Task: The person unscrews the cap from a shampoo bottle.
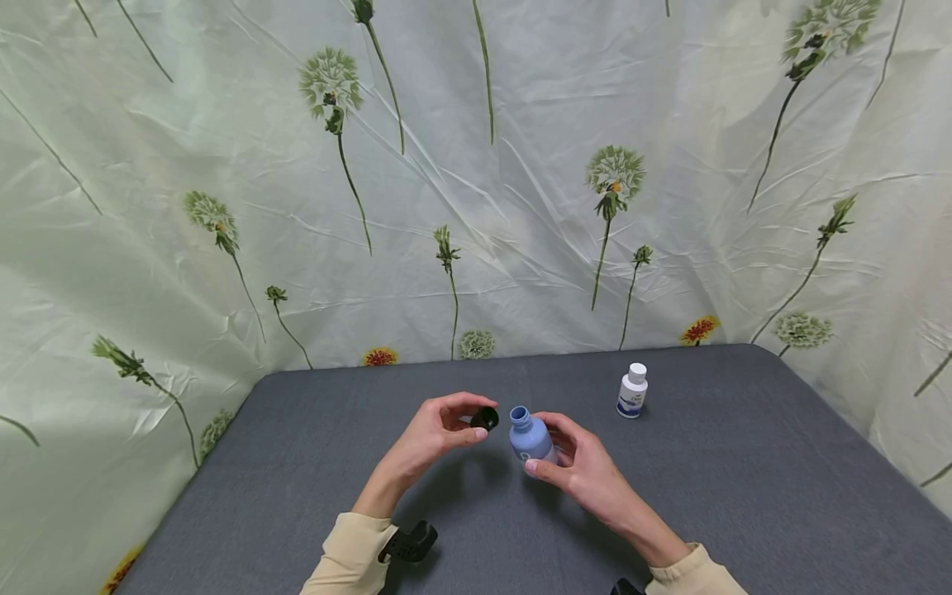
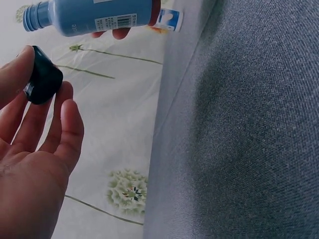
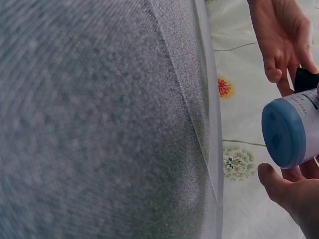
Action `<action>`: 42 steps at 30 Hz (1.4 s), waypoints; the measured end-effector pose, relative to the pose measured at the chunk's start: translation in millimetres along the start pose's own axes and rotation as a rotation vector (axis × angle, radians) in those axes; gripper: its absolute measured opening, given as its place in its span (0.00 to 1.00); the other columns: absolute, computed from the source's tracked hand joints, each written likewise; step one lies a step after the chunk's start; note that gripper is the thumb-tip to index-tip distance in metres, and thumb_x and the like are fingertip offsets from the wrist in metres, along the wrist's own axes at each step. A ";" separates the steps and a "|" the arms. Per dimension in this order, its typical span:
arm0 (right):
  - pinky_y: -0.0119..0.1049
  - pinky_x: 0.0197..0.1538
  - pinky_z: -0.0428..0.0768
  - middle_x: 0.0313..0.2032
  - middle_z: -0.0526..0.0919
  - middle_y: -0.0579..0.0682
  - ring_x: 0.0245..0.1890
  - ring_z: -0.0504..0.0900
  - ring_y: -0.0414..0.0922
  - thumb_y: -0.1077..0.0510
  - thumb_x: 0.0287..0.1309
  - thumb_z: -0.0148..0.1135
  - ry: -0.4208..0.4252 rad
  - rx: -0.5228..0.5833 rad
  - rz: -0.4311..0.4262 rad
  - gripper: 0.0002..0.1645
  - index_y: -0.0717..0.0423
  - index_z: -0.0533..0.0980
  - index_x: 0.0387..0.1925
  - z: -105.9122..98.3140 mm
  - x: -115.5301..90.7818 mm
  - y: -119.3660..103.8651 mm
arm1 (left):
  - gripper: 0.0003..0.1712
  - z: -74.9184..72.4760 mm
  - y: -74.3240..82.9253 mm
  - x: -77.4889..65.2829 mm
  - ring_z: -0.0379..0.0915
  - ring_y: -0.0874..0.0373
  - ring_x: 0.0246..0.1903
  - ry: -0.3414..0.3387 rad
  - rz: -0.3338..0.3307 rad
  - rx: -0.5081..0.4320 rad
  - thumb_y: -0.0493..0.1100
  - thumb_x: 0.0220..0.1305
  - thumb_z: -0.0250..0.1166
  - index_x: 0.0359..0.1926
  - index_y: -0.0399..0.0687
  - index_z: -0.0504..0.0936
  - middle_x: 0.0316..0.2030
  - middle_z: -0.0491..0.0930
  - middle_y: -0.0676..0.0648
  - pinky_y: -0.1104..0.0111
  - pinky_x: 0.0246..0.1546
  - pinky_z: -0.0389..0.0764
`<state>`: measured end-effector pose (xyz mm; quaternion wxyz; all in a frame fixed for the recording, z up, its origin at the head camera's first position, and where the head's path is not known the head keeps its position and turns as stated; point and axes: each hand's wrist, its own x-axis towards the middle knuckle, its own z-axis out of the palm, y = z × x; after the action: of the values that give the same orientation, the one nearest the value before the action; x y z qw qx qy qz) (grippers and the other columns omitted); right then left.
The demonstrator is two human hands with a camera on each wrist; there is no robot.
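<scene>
My left hand (image 1: pixel 435 430) pinches a black screw cap (image 1: pixel 486 418) between thumb and fingers, its hollow side turned toward the bottle. In the left wrist view the cap (image 2: pixel 44 75) is dark and glossy. Just to the right, my right hand (image 1: pixel 583 463) grips a blue bottle (image 1: pixel 530 438) round its body, holding it above the table and tilted a little to the left. The bottle's threaded neck is bare and its mouth faces up. A small gap separates cap and neck. The right wrist view shows the bottle's blue base (image 3: pixel 282 133).
A small white bottle (image 1: pixel 633 391) with a white cap and blue label stands upright at the back right of the grey cloth-covered table (image 1: pixel 297 463). Behind the table hangs a pale curtain (image 1: pixel 521 182) printed with dandelions.
</scene>
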<state>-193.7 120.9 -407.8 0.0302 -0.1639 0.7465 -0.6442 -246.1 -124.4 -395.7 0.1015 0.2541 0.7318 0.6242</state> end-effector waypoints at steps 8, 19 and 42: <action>0.50 0.63 0.68 0.58 0.75 0.60 0.61 0.73 0.56 0.59 0.52 0.75 0.020 -0.044 -0.008 0.36 0.62 0.70 0.62 -0.3 0.0 1.4 | 0.21 -1.8 -1.7 -1.9 0.80 0.48 0.43 0.009 -0.015 0.009 0.40 0.60 0.71 0.55 0.46 0.82 0.51 0.81 0.45 0.60 0.44 0.80; 0.48 0.65 0.64 0.61 0.73 0.59 0.65 0.69 0.55 0.63 0.52 0.74 0.025 -0.004 0.006 0.36 0.62 0.69 0.62 -1.4 0.1 0.3 | 0.20 -7.2 -5.4 -3.0 0.78 0.44 0.45 0.031 -0.001 -0.019 0.35 0.57 0.72 0.51 0.43 0.81 0.50 0.83 0.44 0.63 0.42 0.79; 0.40 0.62 0.67 0.62 0.71 0.65 0.65 0.68 0.56 0.72 0.51 0.71 0.107 0.097 0.005 0.38 0.69 0.66 0.63 1.0 3.6 3.9 | 0.20 -21.5 -23.2 -4.4 0.77 0.47 0.50 -0.009 -0.044 -0.009 0.33 0.59 0.70 0.52 0.42 0.78 0.54 0.77 0.35 0.63 0.44 0.79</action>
<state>-197.7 119.4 -411.1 -0.0001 -0.1260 0.7153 -0.6874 -258.0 -147.2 -414.5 0.1196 0.2403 0.7338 0.6241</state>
